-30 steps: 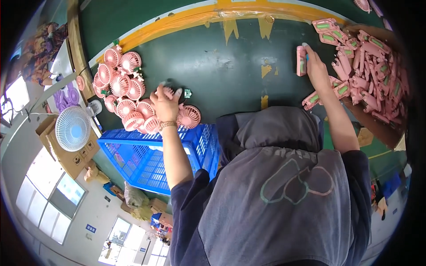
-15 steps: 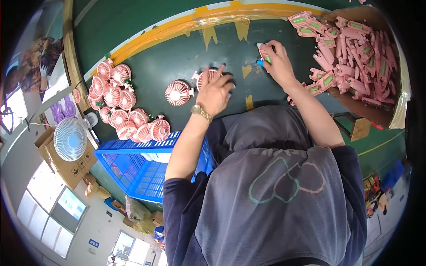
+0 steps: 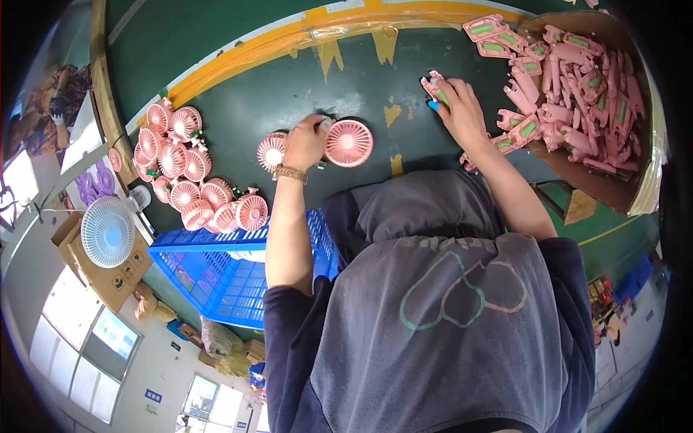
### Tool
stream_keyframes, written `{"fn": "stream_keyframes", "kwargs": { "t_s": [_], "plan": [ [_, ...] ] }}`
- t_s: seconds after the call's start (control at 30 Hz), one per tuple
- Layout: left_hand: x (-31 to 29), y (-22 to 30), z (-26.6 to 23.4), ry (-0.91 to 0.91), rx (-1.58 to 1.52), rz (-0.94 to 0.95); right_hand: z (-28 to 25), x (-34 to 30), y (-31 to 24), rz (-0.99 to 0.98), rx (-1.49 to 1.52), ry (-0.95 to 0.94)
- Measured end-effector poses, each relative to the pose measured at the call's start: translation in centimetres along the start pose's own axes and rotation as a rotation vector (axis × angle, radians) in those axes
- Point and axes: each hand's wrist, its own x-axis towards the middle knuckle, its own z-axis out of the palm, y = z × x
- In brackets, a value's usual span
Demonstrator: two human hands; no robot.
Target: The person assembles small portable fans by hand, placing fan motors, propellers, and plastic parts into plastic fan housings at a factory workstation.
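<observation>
My left hand is closed, its fingertips at the neck side of a round pink fan head that faces up on the dark green table. A second pink fan head lies against the hand's other side, partly covered by it. In my right hand is a pink handle shell with a green strip inside, held just over the table. Something small and blue shows at the thumb's tip. What the left fingertips pinch is partly hidden.
Several pink fan heads are piled at the left. A cardboard box at the right holds many pink handle shells, some spilling onto the table. A blue crate stands below the near edge. Yellow tape runs along the far side.
My left hand has moved left and closed at the fan head's neck; that fan head now shows fully to its right. My right hand has lowered slightly, still holding the handle shell.
</observation>
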Motion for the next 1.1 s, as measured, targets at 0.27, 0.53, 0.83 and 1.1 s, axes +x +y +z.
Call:
{"fn": "stream_keyframes", "kwargs": {
  "t_s": [0.27,0.53,0.83,1.1],
  "plan": [
    [-4.4,6.3,-2.1,-0.126,-1.26,-0.456,-0.2,-0.5,0.6,-0.006,0.039,0.052],
    [-6.4,10.5,-1.4,-0.249,-1.7,-0.193,-0.7,-0.9,1.1,-0.135,-0.015,0.062],
    [-9.7,14.0,-1.8,-0.111,-1.478,-0.057,1.4,-0.9,2.4,-0.186,0.192,0.134],
    [-13.8,19.0,-3.0,-0.052,-1.13,0.086,-8.8,-4.2,-5.9,0.124,1.43,-0.219]
  ]
}}
